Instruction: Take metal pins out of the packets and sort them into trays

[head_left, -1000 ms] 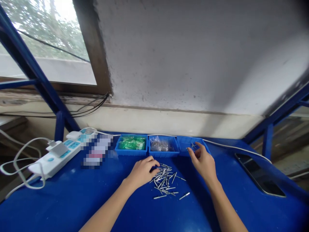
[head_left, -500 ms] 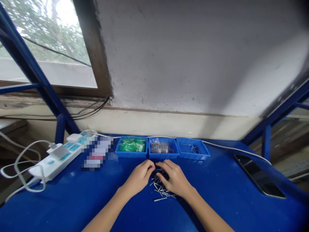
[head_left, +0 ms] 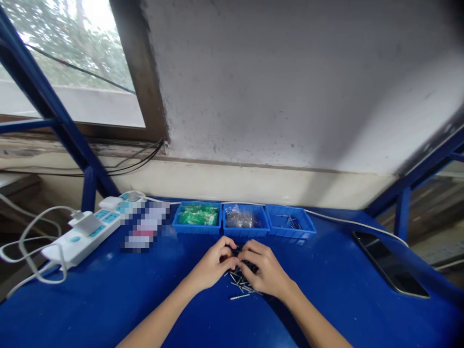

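Note:
A loose pile of silver blind rivets (head_left: pixel 239 282) lies on the blue table, partly hidden under my hands. My left hand (head_left: pixel 213 265) is at the pile's left side, with its fingers curled and its thumb tip meeting the fingertips of the other hand. From the right, my right hand (head_left: pixel 267 271) arches over the pile with bent fingers. Whatever is between the fingertips of either hand is too small and hidden to name. Behind them, the right-hand blue bin (head_left: pixel 292 233) contains several rivets.
A blue bin (head_left: pixel 197 229) of green bags and a blue bin (head_left: pixel 246 232) of clear bags stand beside the rivet bin. At left is a white power strip (head_left: pixel 78 241) with cables; at right lies a black phone (head_left: pixel 389 263). Blue frame posts flank the table.
My right hand has come from the right-hand bin to the pile and joined my left hand. My left hand's fingers closed, then parted somewhat, with its thumb moving against the right fingertips.

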`<action>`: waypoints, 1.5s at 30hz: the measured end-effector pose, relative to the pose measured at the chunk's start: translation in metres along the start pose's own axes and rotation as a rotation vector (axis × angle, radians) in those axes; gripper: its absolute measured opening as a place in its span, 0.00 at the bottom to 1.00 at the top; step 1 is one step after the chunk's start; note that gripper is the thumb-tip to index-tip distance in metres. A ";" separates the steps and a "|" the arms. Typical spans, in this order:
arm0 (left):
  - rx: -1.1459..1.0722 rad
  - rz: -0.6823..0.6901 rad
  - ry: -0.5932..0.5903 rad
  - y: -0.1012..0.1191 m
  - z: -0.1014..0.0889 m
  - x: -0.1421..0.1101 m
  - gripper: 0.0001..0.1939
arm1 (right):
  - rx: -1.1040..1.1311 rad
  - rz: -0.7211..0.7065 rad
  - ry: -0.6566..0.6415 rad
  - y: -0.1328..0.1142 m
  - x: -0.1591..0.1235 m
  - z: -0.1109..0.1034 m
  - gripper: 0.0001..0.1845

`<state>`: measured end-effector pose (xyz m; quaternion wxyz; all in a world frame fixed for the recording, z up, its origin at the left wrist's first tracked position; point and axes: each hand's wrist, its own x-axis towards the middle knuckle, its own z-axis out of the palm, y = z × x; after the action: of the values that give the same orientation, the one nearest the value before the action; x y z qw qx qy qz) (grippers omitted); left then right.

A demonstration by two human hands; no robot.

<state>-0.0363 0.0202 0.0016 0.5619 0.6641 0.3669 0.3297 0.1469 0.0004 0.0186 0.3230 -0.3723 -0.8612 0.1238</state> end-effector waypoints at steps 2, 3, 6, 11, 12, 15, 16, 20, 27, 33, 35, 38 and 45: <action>0.029 0.005 0.024 -0.002 0.001 0.001 0.08 | -0.006 0.001 -0.014 -0.001 0.000 -0.002 0.06; 0.041 0.009 0.037 -0.002 0.002 0.001 0.07 | -0.006 0.002 -0.022 -0.001 0.000 -0.002 0.06; 0.053 0.023 0.067 0.001 0.000 0.001 0.07 | 0.010 0.031 -0.014 0.001 0.000 -0.003 0.08; 0.272 0.100 0.148 0.009 -0.007 0.000 0.07 | 0.077 0.134 0.135 0.007 -0.001 -0.003 0.11; 0.320 0.114 0.168 0.010 -0.008 -0.001 0.07 | 0.091 0.146 0.144 0.008 -0.001 -0.002 0.11; 0.437 0.169 0.215 0.009 -0.009 -0.002 0.07 | 0.107 0.163 0.137 0.006 -0.001 -0.001 0.12; 0.482 0.188 0.222 0.008 -0.010 -0.003 0.07 | 0.101 0.166 0.134 0.005 -0.001 -0.001 0.12; 0.575 0.208 0.221 0.004 -0.010 -0.003 0.10 | 0.013 0.142 0.128 0.004 -0.001 0.000 0.07; 0.612 0.199 0.208 0.006 -0.007 -0.003 0.14 | -0.130 -0.004 0.107 -0.001 0.001 -0.001 0.07; 0.748 0.217 0.197 0.005 -0.014 -0.004 0.08 | -0.352 0.211 0.423 0.025 -0.004 -0.035 0.13; 0.854 0.197 0.169 0.002 -0.017 -0.004 0.07 | -0.441 0.405 0.549 0.043 -0.011 -0.050 0.14; 0.894 0.160 0.144 0.001 -0.018 -0.005 0.06 | -0.514 0.732 0.560 0.060 -0.021 -0.062 0.22; 0.766 0.193 0.143 0.010 -0.014 -0.005 0.10 | -0.180 0.218 0.179 0.019 -0.004 -0.016 0.12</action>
<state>-0.0496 0.0221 0.0137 0.2133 0.8323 0.4374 0.2654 0.1703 0.0099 0.0206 0.3486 -0.5006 -0.7910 0.0469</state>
